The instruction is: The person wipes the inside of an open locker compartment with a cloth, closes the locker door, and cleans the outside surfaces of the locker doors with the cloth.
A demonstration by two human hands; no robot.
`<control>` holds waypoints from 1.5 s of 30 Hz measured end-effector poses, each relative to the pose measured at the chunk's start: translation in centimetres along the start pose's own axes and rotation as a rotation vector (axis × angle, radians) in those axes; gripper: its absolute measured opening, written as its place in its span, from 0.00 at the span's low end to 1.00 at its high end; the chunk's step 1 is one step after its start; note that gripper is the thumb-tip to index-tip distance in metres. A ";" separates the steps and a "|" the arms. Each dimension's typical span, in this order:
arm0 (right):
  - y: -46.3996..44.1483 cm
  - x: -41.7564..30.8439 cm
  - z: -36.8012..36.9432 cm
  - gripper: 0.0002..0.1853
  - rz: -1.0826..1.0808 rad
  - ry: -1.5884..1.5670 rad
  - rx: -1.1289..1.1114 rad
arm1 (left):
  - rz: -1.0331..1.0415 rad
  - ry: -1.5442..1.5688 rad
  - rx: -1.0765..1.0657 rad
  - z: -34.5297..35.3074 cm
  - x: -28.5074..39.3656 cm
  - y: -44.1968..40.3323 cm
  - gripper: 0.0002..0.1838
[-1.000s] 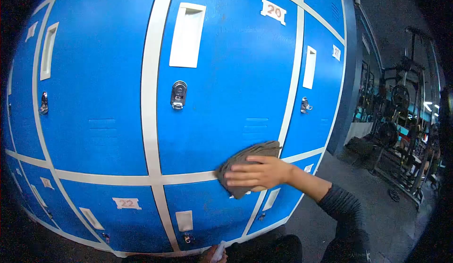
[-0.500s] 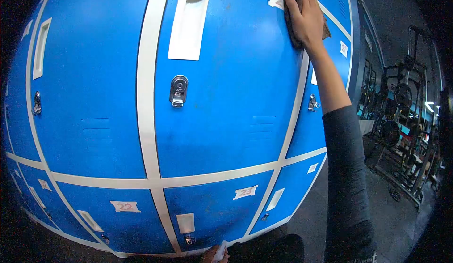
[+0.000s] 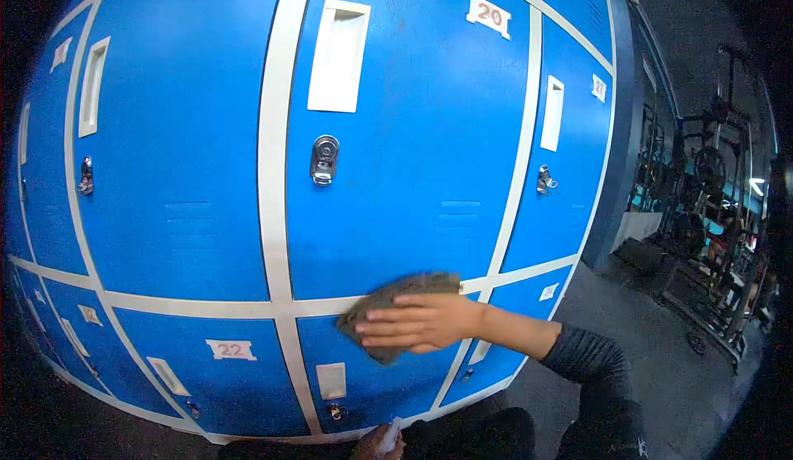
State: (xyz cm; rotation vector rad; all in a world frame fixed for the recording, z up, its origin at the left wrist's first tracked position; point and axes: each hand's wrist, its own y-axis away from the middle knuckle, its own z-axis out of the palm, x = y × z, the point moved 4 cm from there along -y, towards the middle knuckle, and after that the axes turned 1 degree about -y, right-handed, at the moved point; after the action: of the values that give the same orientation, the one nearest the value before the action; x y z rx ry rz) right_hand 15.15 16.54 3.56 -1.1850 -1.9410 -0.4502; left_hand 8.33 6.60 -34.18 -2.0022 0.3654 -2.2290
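Head view: The blue lockers point(image 3: 198, 163) stand with doors closed; their contents are hidden. Door 20 point(image 3: 405, 187) carries a recessed white handle point(image 3: 339, 57) and, below it, a metal latch point(image 3: 325, 160). A dark cloth point(image 3: 376, 299) lies over the pale crossbar point(image 3: 318, 307) beneath door 20, overlapping the top of the door below. The right grip point(image 3: 425, 321) is flat, its fingers extended across the cloth, which sits directly under them. The left grip point(image 3: 369, 446), at the lower frame edge, is closed around a whitish object point(image 3: 389, 437), partly cut off.
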 end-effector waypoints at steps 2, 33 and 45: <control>0.2 -0.2 0.2 0.43 -0.092 -0.007 -0.020 | -0.113 0.150 -0.003 -0.1 -1.3 -0.1 0.27; 6.7 -0.8 1.2 0.36 0.582 0.182 0.166 | -0.135 0.503 -0.103 0.6 -3.3 -0.3 0.17; 0.3 22.4 -16.1 0.35 0.579 0.475 0.673 | 0.103 -0.140 0.041 1.4 5.3 -0.1 0.21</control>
State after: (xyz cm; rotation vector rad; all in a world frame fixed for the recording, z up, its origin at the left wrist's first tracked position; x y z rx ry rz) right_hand 17.17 19.18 30.92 -1.0009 -1.1219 0.2112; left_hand 9.09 5.22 -28.92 -2.0549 0.3944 -2.0064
